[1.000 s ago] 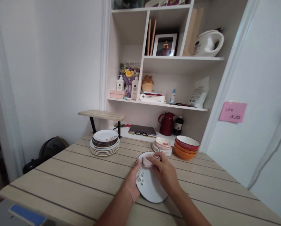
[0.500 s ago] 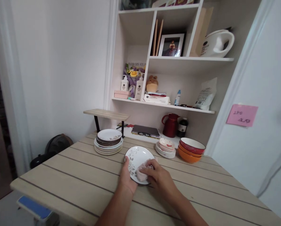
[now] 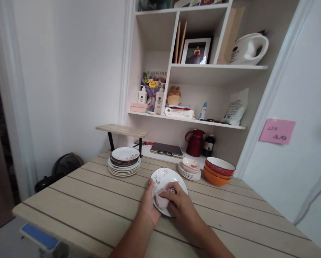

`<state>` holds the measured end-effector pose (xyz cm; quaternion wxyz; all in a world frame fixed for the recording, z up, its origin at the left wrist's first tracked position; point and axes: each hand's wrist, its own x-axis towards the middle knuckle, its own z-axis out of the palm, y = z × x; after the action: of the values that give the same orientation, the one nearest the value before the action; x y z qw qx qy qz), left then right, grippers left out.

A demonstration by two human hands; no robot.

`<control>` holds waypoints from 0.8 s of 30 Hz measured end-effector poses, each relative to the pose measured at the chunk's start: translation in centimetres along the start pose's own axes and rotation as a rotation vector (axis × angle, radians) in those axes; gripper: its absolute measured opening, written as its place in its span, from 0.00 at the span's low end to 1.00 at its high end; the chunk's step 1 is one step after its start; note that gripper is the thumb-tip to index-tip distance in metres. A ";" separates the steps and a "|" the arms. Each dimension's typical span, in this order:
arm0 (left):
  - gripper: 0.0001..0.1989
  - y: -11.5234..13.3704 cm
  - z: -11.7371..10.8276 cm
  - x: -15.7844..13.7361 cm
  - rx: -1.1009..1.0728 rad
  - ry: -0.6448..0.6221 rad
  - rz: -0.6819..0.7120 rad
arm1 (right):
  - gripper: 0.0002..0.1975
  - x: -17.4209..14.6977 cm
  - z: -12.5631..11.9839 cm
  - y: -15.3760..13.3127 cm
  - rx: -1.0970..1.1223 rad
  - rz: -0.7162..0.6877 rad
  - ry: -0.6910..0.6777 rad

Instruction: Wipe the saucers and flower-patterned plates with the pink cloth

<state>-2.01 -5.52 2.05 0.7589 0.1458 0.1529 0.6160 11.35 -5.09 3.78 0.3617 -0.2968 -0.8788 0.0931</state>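
Left fingers [image 3: 151, 188] grip plate [image 3: 174, 175] rim, likely steadying it, short of desk [image 3: 82, 195] far edge; right fingers [image 3: 173, 196] pinch cloth [image 3: 163, 203] against plate.

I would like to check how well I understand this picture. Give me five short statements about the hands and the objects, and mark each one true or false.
1. The left hand holds the edge of a white plate. True.
2. The right hand holds a spoon. False: it holds a bunched cloth against the white plate.
3. A red bowl sits on top of the orange bowls. True.
4. The dark bottle stands left of the red jug. False: it stands right of it.
5. A pink note is on the wall. True.
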 end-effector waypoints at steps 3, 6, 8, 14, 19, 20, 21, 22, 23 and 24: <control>0.31 -1.0 0.2 0.0 0.052 -0.039 -0.110 | 0.24 0.2 0.1 0.2 -0.053 0.019 0.077; 0.31 -1.8 0.3 0.1 0.092 -0.033 -0.170 | 0.23 0.4 -0.4 0.7 -0.109 0.034 0.167; 0.31 -2.1 0.3 0.2 0.121 -0.027 -0.183 | 0.22 0.6 -1.1 1.3 -0.169 0.039 0.222; 0.32 -1.6 0.5 -0.1 0.118 -0.085 -0.194 | 0.19 0.3 -3.1 3.5 -0.341 0.096 0.262; 0.34 0.0 0.1 0.0 0.007 -0.056 -0.056 | 0.19 -0.4 -3.7 5.0 -0.354 0.161 0.227; 0.33 0.4 -0.1 0.1 -0.015 -0.018 -0.001 | 0.19 -0.5 -3.7 5.0 -0.348 0.167 0.223; 0.33 0.8 -0.3 0.3 -0.034 0.023 0.054 | 0.19 -0.5 -3.7 5.0 -0.339 0.167 0.216; 0.32 1.2 -0.5 0.4 -0.050 0.061 0.105 | 0.18 -0.5 -3.6 4.8 -0.328 0.161 0.200; 0.31 1.5 -0.7 0.6 -0.060 0.090 0.145 | 0.18 -0.4 -3.5 4.5 -0.318 0.148 0.178; 0.31 1.7 -0.8 0.6 -0.067 0.110 0.173 | 0.17 -0.4 -3.3 4.1 -0.310 0.131 0.152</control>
<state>-3.73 -4.52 1.97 0.6979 0.0989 0.1602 0.6910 15.72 -2.14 4.38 0.3703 -0.4117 -0.8316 -0.0429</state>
